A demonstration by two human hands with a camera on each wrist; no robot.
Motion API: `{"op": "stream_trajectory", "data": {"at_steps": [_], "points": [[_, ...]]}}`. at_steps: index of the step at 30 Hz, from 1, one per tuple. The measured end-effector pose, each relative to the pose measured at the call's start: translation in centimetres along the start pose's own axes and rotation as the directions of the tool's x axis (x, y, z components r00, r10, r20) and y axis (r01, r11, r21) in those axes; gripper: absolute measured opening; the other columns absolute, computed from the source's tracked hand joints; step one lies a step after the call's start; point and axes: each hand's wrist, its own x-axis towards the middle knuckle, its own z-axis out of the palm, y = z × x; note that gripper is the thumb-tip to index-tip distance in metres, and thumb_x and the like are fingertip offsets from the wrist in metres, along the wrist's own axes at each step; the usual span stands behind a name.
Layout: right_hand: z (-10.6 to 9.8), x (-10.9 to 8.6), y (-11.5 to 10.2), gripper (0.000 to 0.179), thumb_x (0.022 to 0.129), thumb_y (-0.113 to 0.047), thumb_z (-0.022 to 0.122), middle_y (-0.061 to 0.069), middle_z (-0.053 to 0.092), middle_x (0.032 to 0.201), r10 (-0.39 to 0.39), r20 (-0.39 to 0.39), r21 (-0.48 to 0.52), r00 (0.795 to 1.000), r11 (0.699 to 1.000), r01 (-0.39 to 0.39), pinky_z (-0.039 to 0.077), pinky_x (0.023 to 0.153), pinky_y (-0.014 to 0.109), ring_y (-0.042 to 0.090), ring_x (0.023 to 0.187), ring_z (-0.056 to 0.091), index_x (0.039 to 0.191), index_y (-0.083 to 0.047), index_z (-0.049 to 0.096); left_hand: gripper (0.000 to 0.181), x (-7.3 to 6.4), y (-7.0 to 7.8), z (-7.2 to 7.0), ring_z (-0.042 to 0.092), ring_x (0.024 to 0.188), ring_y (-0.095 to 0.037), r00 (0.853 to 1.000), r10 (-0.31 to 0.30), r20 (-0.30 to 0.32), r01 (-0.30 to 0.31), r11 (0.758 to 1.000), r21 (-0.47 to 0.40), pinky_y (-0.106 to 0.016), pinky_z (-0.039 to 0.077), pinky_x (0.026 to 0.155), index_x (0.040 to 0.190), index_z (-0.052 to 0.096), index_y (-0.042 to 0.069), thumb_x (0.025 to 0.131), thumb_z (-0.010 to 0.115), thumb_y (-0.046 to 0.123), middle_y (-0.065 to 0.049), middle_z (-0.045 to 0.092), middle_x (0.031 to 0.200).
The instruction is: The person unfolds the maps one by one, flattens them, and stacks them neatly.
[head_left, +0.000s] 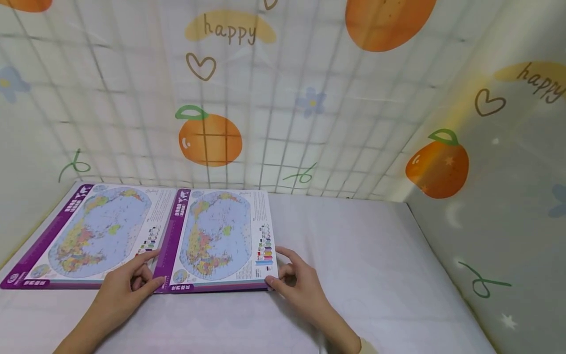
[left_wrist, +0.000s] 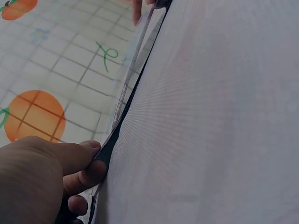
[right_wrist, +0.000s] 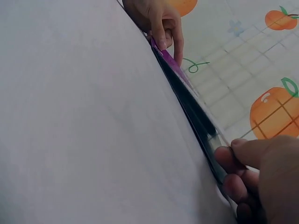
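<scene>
Two world maps with purple left borders lie side by side on the white tabletop. The right world map [head_left: 216, 236] sits between both hands and overlaps the right edge of the left world map [head_left: 101, 231]. My left hand [head_left: 121, 285] pinches its purple border near the front left corner, thumb on top. At its right edge, my right hand [head_left: 305, 282] pinches near the front corner between thumb and fingers. In the right wrist view, the map's edge [right_wrist: 191, 107] appears slightly raised from the table, with a dark underside. Layered coloured edges show along its front.
Behind the maps rises a translucent curtain [head_left: 274, 118] printed with oranges and hearts, with a wire grid behind it. Another printed curtain stands at the right side [head_left: 508, 206]. White tabletop [head_left: 353, 250] extends to the right of the maps.
</scene>
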Motion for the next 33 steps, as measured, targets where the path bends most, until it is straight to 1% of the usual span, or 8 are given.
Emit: {"op": "stream_trajectory", "data": {"at_steps": [6,11,16,21,25,28,30,33], "points": [[-0.01,0.1,-0.11,0.068,0.092,-0.016,0.083,-0.007,0.072,0.074,-0.017,0.017,0.018,1.0,1.0,0.017,0.05,0.075,0.02,0.009,0.072,0.067,0.152,-0.015,0.05,0.056,0.02,-0.01,-0.12,0.04,0.059,0.0,1.0,-0.02,0.011,0.02,1.0,0.003,-0.023,0.034,0.058,0.14,0.065,0.01,0.088,0.086,0.012,0.016,0.052,0.071],[0.02,0.13,-0.18,0.068,0.093,-0.017,0.083,-0.007,0.071,0.073,-0.007,0.009,0.007,1.0,1.0,0.007,0.048,0.071,0.02,0.01,0.07,0.064,0.152,-0.016,0.049,0.055,0.12,0.13,-0.22,0.04,0.059,0.0,1.0,-0.012,0.014,0.012,1.0,0.009,-0.023,0.034,0.058,0.14,0.065,0.009,0.088,0.085,0.012,0.016,0.053,0.071],[0.07,0.07,-0.17,0.067,0.094,-0.017,0.082,-0.006,0.071,0.073,-0.012,0.002,0.018,1.0,1.0,0.012,0.048,0.072,0.02,0.01,0.07,0.065,0.152,-0.016,0.05,0.056,-0.18,0.16,-0.28,0.041,0.059,0.0,1.0,-0.002,0.01,0.002,1.0,-0.005,-0.023,0.034,0.057,0.14,0.064,0.008,0.089,0.084,0.009,0.017,0.055,0.071],[-0.01,-0.16,-0.12,0.064,0.093,-0.015,0.082,-0.005,0.069,0.071,-0.025,-0.027,0.028,0.999,0.999,0.026,0.047,0.072,0.02,0.007,0.068,0.061,0.15,-0.014,0.053,0.057,-0.52,0.04,-0.25,0.043,0.059,0.0,1.0,0.016,0.008,-0.016,0.999,-0.037,-0.023,0.035,0.057,0.141,0.062,0.006,0.089,0.083,0.005,0.018,0.058,0.071],[-0.15,-0.31,-0.06,0.063,0.095,-0.015,0.08,-0.002,0.07,0.073,-0.043,-0.043,0.044,0.998,0.998,0.045,0.048,0.068,0.02,0.007,0.067,0.058,0.151,-0.013,0.052,0.057,-0.41,0.04,-0.31,0.042,0.059,0.0,1.0,0.017,0.005,-0.016,0.999,-0.03,-0.023,0.034,0.057,0.141,0.062,0.007,0.088,0.084,0.005,0.018,0.057,0.07],[-0.34,-0.4,-0.09,0.062,0.096,-0.015,0.079,0.0,0.072,0.075,-0.017,-0.044,0.064,0.999,0.998,0.019,0.048,0.068,0.02,0.009,0.069,0.063,0.151,-0.014,0.051,0.057,-0.25,0.17,-0.41,0.042,0.058,-0.001,1.0,0.001,0.01,-0.001,1.0,-0.025,-0.023,0.034,0.056,0.141,0.063,0.008,0.088,0.084,0.006,0.018,0.057,0.07],[-0.52,-0.47,-0.16,0.062,0.095,-0.014,0.08,0.0,0.072,0.075,0.021,-0.054,0.072,0.998,0.997,-0.017,0.048,0.068,0.02,0.011,0.069,0.064,0.151,-0.016,0.053,0.056,-0.15,0.27,-0.43,0.042,0.058,-0.001,1.0,-0.01,0.019,0.01,1.0,-0.022,-0.023,0.035,0.056,0.141,0.063,0.009,0.089,0.084,0.007,0.017,0.057,0.07],[-0.84,-0.55,-0.2,0.062,0.094,-0.012,0.08,0.001,0.072,0.075,0.071,-0.066,0.088,0.995,0.994,-0.065,0.046,0.068,0.02,0.011,0.069,0.063,0.15,-0.018,0.054,0.056,-0.09,0.36,-0.43,0.042,0.058,-0.001,0.999,-0.025,0.028,0.025,1.0,-0.017,-0.023,0.035,0.056,0.141,0.063,0.009,0.089,0.084,0.008,0.017,0.057,0.07]]}}
